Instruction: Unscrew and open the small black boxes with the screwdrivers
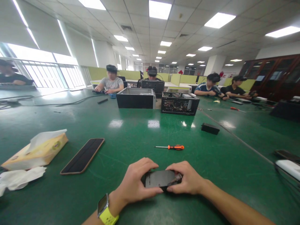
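Observation:
Both my hands hold a small flat dark grey device [159,178] just above the green table [131,134], near its front edge. My left hand [137,184] wraps its left end, thumb under and fingers curled over the top. My right hand [187,181] grips its right end with closed fingers. A smartwatch with a yellow-green strap [105,210] sits on my left wrist. An orange-handled screwdriver [172,147] lies on the table just beyond my hands.
A phone [82,155] lies face down to the left, beside a tissue box [35,151] and a crumpled tissue [20,178]. Two black computer cases [136,98] [179,103] stand further back, with a small black box [210,128] at right. Several people sit at the table's far side.

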`<action>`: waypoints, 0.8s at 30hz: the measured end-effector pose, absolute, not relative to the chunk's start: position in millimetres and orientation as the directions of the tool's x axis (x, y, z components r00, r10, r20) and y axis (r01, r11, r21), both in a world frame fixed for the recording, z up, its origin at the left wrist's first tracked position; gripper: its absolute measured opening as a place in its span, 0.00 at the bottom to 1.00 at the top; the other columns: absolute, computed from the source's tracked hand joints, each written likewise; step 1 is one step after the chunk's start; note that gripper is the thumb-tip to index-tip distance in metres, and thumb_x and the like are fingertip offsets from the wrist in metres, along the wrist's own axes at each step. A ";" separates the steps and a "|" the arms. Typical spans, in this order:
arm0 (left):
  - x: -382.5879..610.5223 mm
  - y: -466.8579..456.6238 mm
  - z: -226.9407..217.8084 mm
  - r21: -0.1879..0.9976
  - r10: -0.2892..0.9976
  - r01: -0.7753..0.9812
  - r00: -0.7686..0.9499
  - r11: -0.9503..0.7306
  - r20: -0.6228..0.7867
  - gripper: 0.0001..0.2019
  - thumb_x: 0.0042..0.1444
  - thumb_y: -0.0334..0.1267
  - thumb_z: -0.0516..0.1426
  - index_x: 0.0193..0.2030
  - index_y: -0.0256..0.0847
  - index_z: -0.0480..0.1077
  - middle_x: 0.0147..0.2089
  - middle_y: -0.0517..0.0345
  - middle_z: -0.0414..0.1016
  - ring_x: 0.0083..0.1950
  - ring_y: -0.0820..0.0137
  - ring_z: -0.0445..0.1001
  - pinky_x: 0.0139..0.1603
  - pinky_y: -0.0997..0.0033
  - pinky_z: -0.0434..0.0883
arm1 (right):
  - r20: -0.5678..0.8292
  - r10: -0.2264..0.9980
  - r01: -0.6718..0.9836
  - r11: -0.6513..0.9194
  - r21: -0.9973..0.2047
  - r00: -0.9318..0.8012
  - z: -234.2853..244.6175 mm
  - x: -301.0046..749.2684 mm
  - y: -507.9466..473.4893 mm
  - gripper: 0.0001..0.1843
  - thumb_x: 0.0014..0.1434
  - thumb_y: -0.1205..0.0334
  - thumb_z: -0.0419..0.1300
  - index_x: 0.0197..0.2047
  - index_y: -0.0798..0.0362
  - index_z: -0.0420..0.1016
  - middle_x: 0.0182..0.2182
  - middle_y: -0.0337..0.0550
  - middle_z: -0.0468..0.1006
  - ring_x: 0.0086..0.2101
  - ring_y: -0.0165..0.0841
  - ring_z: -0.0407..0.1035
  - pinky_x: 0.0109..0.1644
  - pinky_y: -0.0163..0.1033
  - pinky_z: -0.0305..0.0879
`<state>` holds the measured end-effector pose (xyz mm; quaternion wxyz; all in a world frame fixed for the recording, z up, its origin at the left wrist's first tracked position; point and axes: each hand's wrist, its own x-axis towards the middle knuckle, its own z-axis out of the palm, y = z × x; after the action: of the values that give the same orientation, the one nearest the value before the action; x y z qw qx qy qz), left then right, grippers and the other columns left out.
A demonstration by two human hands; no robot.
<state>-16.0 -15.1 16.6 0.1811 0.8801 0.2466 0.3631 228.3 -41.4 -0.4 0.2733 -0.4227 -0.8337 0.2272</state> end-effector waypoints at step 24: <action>-18.1 -9.4 13.2 0.510 0.622 0.356 0.456 -0.783 0.637 0.08 0.61 0.42 0.56 0.39 0.39 0.71 0.34 0.54 0.75 0.35 0.66 0.74 0.36 0.69 0.72 | 0.259 0.739 0.710 -0.393 -0.584 0.622 0.3 507.9 -46.5 0.32 0.38 0.37 0.66 0.36 0.57 0.82 0.29 0.53 0.79 0.33 0.53 0.72 0.38 0.51 0.64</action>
<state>-18.1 -9.4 13.2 0.1534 0.8392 0.2914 0.4328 507.9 -46.5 0.3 0.3392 -0.8343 -0.4340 0.0212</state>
